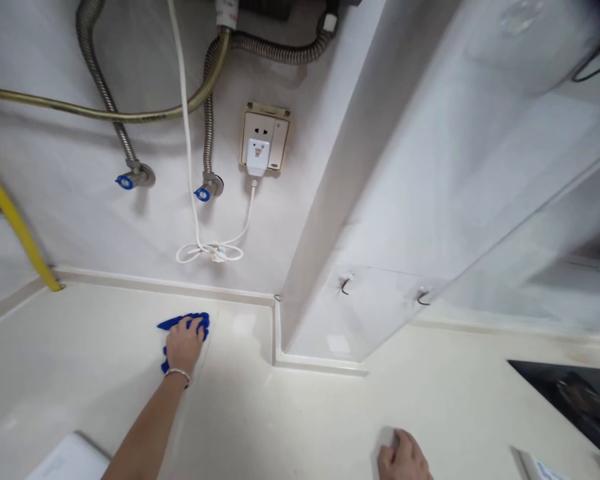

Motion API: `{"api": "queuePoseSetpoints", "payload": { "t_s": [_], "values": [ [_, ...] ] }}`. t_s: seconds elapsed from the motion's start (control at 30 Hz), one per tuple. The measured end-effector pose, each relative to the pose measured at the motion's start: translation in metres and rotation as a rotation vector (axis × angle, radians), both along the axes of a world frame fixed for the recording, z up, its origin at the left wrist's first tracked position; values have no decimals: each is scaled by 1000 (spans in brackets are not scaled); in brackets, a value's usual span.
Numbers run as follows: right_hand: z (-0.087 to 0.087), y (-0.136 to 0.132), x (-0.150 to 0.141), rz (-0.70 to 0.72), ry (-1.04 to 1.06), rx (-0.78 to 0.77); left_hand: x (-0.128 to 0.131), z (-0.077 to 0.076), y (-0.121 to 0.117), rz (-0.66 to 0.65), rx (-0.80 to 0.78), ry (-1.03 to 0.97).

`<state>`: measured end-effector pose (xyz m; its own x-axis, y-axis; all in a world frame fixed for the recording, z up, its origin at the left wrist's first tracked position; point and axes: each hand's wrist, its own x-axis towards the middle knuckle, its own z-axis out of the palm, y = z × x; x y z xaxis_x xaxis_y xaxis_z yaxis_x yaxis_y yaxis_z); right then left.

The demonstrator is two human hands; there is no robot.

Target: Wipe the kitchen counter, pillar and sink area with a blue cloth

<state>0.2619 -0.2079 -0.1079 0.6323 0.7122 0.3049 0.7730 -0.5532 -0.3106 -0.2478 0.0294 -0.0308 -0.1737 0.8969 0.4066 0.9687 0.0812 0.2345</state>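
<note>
Cream countertop [310,420] bearing blue cloth [172,323], two white objects [70,461], black hob [545,375]

The scene is lit brightly and coolly, with the pale counter [310,413] shown almost white. From the shadows, light appears to be cast from above and somewhat to the right: soft shade is thrown beneath the valves [135,177] on the wall [145,230], and dim shadows are laid to the left of the left forearm [147,427] and the right hand [406,459]. The near side of the column [367,200] is greyed by shade. Small patches of glare are reflected in the counter and low on the column. Sharpness is held best around the socket [264,137]; toward the right, surfaces are softened and smeared. Straight edges are splayed by wide-angle distortion, and the upper right corner is darkened.
</note>
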Motion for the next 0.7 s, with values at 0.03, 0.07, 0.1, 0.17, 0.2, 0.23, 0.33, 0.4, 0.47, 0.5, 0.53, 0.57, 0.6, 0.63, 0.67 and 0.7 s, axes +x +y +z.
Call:
{"api": "queuePoseSetpoints", "payload": {
  "t_s": [0.03,0.07,0.1,0.17,0.2,0.23,0.33,0.4,0.47,0.5,0.53,0.57,0.6,0.63,0.67,0.7],
  "values": [
    [0,0,-1,6,2,-12,15,1,-7,-40,-5,0],
    [1,0,-2,12,3,-19,31,2,-14,-85,-12,-3],
    [1,0,-3,18,1,-23,47,2,-22,-132,-17,-9],
    [4,-1,-6,30,-7,-18,82,0,-39,-236,-17,-29],
    [6,-1,-7,38,-13,-13,98,-1,-48,-289,-14,-41],
    [7,-2,-9,47,-19,-7,113,-3,-58,-335,-11,-54],
    [11,-3,-10,78,-31,31,145,-6,-89,-403,-10,-87],
    [12,-4,-10,95,-37,57,154,-6,-110,-411,-20,-102],
    [14,-5,-10,106,-45,73,157,-4,-133,-430,-38,-116],
    [15,-5,-10,107,-52,77,158,-3,-146,-450,-50,-124],
    [16,-6,-10,105,-61,81,159,-3,-160,-479,-62,-133],
    [17,-7,-11,105,-70,82,161,-3,-175,-513,-74,-143],
    [18,-8,-11,107,-78,82,163,-5,-190,-549,-85,-156],
    [19,-9,-12,110,-85,80,166,-6,-206,-590,-94,-170],
    [20,-10,-12,116,-88,76,168,-9,-222,-633,-100,-186],
    [19,-11,-13,123,-88,72,171,-12,-238,-677,-104,-201]
  ]
}}
